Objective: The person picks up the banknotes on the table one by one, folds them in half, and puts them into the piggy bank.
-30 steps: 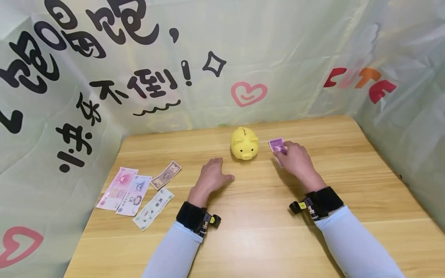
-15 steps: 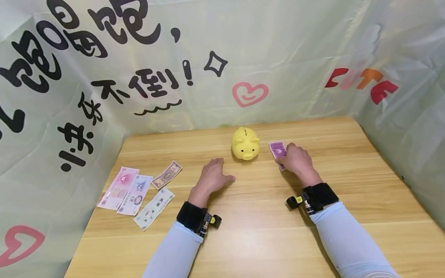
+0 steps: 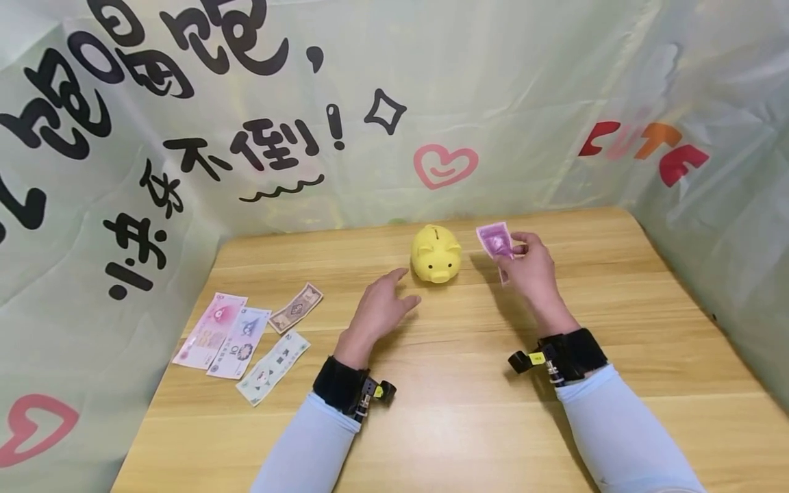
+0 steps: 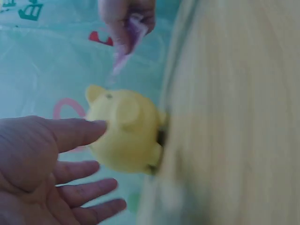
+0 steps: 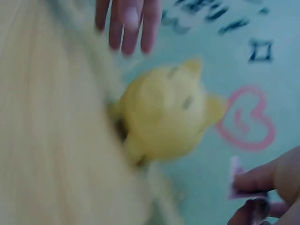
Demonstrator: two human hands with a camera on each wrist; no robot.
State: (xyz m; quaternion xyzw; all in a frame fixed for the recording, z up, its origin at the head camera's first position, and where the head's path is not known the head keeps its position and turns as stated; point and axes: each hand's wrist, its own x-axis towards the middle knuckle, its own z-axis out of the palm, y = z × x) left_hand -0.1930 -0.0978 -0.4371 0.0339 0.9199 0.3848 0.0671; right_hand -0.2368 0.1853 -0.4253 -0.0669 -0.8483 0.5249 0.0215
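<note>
A yellow piggy bank with a slot in its top stands toward the back of the table, snout facing me. To its right, my right hand pinches a purple banknote between thumb and fingers, the note raised above the wood and slightly bent. My left hand hovers just left of the piggy bank, fingers spread and holding nothing. In the left wrist view the left thumb overlaps the piggy bank. The right wrist view catches only an edge of the pinched banknote.
At the left of the wooden table lie a pink banknote, a bluish banknote, a brown banknote and a green banknote. A printed cloth rises behind the table and along both sides.
The purple banknote was flat on the table under my right fingers and is now lifted in their pinch. My left hand has barely shifted, its fingers somewhat more raised.
</note>
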